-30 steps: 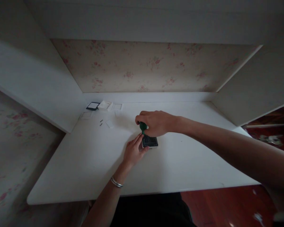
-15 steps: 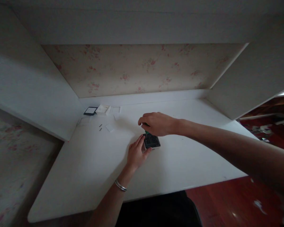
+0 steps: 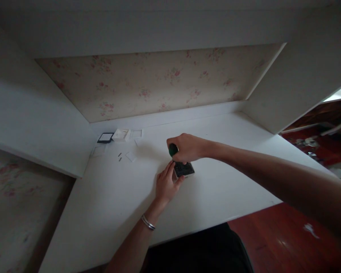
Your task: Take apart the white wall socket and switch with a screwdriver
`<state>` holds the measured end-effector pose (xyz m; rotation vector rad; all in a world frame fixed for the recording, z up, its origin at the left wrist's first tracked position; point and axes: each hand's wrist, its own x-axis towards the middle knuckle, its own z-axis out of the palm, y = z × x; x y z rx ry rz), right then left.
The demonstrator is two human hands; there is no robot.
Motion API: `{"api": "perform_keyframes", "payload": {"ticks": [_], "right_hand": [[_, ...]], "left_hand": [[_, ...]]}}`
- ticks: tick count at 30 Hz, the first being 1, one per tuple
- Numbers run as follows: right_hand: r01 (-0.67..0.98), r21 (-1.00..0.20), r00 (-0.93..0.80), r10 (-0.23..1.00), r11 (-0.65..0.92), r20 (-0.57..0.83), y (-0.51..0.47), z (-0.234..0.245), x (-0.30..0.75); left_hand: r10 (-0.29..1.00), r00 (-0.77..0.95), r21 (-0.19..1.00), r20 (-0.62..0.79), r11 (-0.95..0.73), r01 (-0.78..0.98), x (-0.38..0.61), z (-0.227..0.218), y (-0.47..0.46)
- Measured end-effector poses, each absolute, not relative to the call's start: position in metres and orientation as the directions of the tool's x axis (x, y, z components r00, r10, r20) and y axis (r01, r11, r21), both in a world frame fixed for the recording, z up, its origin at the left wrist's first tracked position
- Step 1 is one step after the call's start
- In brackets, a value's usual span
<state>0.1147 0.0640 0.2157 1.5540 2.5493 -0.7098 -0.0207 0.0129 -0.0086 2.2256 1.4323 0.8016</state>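
Note:
A small square device (image 3: 186, 169), black on its upper face with a pale rim, lies on the white desk. Fingers and thumb of my left hand (image 3: 165, 185) grip it along its left side and near edge. Just above its far part, my right hand (image 3: 190, 147) is closed around a screwdriver (image 3: 173, 149), whose rounded green handle end shows. The shaft and tip are hidden below the fist, so I cannot tell whether they touch the device.
At the desk's back left are an open white box (image 3: 121, 135), a dark-framed square piece (image 3: 105, 137) and a pale frame (image 3: 136, 134). A thin white plate (image 3: 130, 156) and two small dark strips (image 3: 119, 157) lie nearer. Side panels and a back wall enclose the desk (image 3: 221, 189).
My right fist has turned around the screwdriver, showing more of the green handle end. My left hand still grips the device. The camera view has tilted slightly.

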Motion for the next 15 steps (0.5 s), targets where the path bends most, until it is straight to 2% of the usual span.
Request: {"api": "perform_keyframes", "payload": {"ticks": [3,7,9,12,15], "right_hand": [[0.836,-0.493,-0.463,0.794,0.243,-0.394,0.068,0.215,0.120],[0.709,-0.694,-0.549,0.714,0.124,-0.434,0.072,0.211,0.127],[0.659,-0.749,-0.576,0.685,0.065,-0.447,0.073,0.208,0.130],[0.660,-0.750,-0.583,0.656,0.039,-0.479,0.078,0.207,0.135],[0.747,-0.650,-0.536,0.707,0.142,-0.461,0.084,0.208,0.138]], "left_hand": [[0.905,0.327,0.584,0.271,-0.425,0.692,-0.021,-0.009,0.013],[0.908,0.319,0.585,0.272,-0.419,0.694,-0.020,-0.006,0.012],[0.913,0.311,0.593,0.265,-0.408,0.694,-0.019,-0.005,0.012],[0.922,0.302,0.628,0.240,-0.385,0.676,-0.018,-0.003,0.014],[0.924,0.313,0.694,0.221,-0.374,0.615,-0.019,0.002,0.017]]}}
